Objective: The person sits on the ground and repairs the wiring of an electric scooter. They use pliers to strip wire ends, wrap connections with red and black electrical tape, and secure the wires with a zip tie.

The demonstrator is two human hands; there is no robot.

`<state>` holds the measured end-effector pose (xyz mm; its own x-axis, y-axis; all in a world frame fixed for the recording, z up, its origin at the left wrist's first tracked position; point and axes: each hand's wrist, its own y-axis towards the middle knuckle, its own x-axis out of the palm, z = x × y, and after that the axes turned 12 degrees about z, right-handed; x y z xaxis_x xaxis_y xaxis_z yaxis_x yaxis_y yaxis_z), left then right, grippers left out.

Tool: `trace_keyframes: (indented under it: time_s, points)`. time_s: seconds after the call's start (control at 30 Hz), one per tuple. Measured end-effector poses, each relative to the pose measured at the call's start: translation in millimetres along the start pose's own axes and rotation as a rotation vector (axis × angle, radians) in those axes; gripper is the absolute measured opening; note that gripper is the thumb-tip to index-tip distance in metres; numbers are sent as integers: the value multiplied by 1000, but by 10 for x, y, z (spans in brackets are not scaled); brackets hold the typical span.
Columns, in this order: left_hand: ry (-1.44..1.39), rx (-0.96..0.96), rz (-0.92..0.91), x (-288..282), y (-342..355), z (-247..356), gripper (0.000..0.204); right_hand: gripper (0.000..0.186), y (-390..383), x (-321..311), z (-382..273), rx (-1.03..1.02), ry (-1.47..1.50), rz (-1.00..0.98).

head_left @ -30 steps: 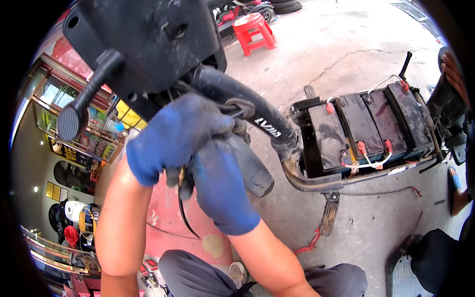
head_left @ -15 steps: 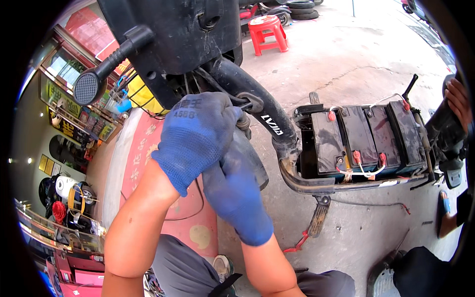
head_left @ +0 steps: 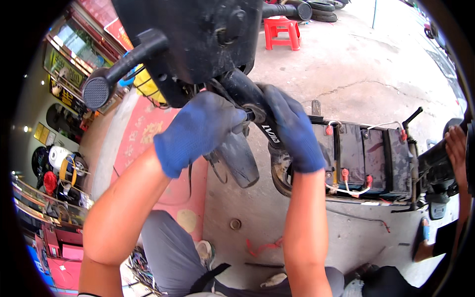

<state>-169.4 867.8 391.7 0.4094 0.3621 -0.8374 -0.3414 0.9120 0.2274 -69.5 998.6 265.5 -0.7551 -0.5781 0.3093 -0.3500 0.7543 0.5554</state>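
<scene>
A black tube point(head_left: 242, 89) of a stripped-down two-wheeler slanted down from beneath a large black panel point(head_left: 193, 39), and white block letters ran along its lower part, beside the right hand point(head_left: 292, 126). That hand, in a blue and dark-grey glove, lay against the tube's right side with its fingers extended along it; whether it gripped, I could not tell. The left hand point(head_left: 200, 126), gloved alike, had its fingers bunched narrow around a dark piece point(head_left: 251, 115) at the tube's left side; its exact kind could not be made out. Below hung a dark mudguard point(head_left: 240, 163).

To the right, a row of dark batteries point(head_left: 351, 153) sat in the frame, linked by white wires with red ends. Another person's hand point(head_left: 455, 143) rested on a black part at the right edge. A ring point(head_left: 235, 224) lay on the concrete floor point(head_left: 222, 198), beside a pinkish-red mat point(head_left: 148, 126) bearing pale characters. Farther left, a dark sign point(head_left: 63, 96) showed yellow characters, and a red stool point(head_left: 283, 34) stood beyond the panel.
</scene>
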Motion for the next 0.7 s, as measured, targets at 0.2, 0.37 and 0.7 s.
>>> trace_keyframes:
  time_s: [0.2,0.37,0.7]
  points:
    - [-83,-183,-44,23,128,-136,26,35,61,19,-11,75,-206,-126]
    - [-51,-499,-154,60,250,52,26,34,116,124,-131,322,-85,-30]
    - [42,-265,391,179,-440,17,17,58,-174,12,519,358,-360,266]
